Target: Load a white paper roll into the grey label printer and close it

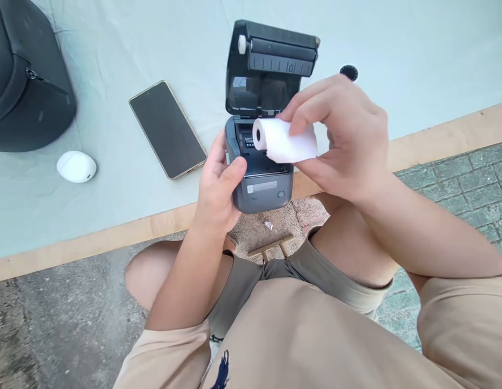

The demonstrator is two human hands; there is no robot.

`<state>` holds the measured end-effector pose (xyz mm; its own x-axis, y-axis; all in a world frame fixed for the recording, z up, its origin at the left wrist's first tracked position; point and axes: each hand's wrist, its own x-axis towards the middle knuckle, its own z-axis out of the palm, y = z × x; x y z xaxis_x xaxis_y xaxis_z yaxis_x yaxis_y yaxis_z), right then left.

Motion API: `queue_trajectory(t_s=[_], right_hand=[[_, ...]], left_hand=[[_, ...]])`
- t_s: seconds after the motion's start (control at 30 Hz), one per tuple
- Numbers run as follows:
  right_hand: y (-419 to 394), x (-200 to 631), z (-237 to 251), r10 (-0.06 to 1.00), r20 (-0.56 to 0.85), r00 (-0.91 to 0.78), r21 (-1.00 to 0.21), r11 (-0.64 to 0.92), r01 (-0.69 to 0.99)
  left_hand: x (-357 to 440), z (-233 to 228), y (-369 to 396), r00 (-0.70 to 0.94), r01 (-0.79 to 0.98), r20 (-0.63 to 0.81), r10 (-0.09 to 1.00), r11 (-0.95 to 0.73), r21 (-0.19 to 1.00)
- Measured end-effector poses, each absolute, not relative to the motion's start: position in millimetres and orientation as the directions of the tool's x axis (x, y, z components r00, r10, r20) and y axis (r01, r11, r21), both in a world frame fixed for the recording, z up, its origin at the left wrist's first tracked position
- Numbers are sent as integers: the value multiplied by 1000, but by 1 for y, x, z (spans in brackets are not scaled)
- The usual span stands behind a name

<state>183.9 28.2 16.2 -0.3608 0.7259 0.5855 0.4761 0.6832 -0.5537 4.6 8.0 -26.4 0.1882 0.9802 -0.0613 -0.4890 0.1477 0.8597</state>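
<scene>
A small dark grey printer [262, 192] sits at the table's front edge with its lid [270, 65] swung up and its paper bay exposed. My left hand [218, 186] grips the printer's left side, thumb on its front corner. My right hand [342, 135] holds a white paper roll [283, 140] just above the bay, its hollow core facing left. The roll hovers over the bay and hides part of it.
A black phone [167, 128] lies face up left of the printer on the pale cloth-covered table [113, 65]. A white oval case [76, 166] and a black bag [24, 81] sit far left. A small black round object [348, 72] lies behind my right hand. My knees are below the table edge.
</scene>
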Motion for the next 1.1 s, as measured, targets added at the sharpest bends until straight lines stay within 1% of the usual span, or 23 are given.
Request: queue_trajectory(t_s=[0.03,0.1,0.17,0.33,0.43,0.5,0.6,0.67,0.73,0.8,0.83,0.9,0.93,1.03,1.1], right_hand=[[30,182,14,703,602,-380,-503,703,503],[32,178,11,669,633,-389,-460,730,506],[33,175,8,660,637,-399,-456,739,495],[36,175,7,691,586,-423,-488,718,496],[36,177,9,694,593,-409,-455,708,541],[33,176,9,663,633,-401,-404,724,559],[24,172,8,603,638,-478,-340,778,528],[20,170,8,595,600,-535,-352,797,491],[20,171,9,593,589,-549,-403,805,436],[23,174,11,625,608,-490,-465,780,418],[25,176,13,652,610,-450,-486,757,437],[28,180,15,691,590,-418,-485,717,500],[29,181,15,701,567,-432,-475,707,524],[27,181,15,692,494,-527,-434,721,541],[26,181,15,691,492,-529,-451,723,524]], left_hand=[[4,-28,9,193,-490,-48,980,139,860],[4,-29,10,201,-506,-18,979,119,854],[3,-30,10,206,-530,-16,979,125,838],[1,-29,9,226,-540,-37,973,156,827],[1,-28,10,223,-534,-42,974,158,831],[0,-28,10,216,-552,-53,975,166,817],[-1,-28,10,222,-608,-43,974,173,775],[-2,-30,9,227,-614,-41,973,175,769],[-3,-31,8,216,-596,-48,975,171,785],[-3,-32,7,199,-572,-59,978,165,803],[-3,-32,7,195,-563,-56,979,159,811],[-3,-31,8,194,-553,-55,979,156,818],[-3,-31,9,203,-558,-57,978,163,814],[-3,-29,9,228,-600,-52,972,182,779],[-3,-29,8,228,-608,-57,972,188,771]])
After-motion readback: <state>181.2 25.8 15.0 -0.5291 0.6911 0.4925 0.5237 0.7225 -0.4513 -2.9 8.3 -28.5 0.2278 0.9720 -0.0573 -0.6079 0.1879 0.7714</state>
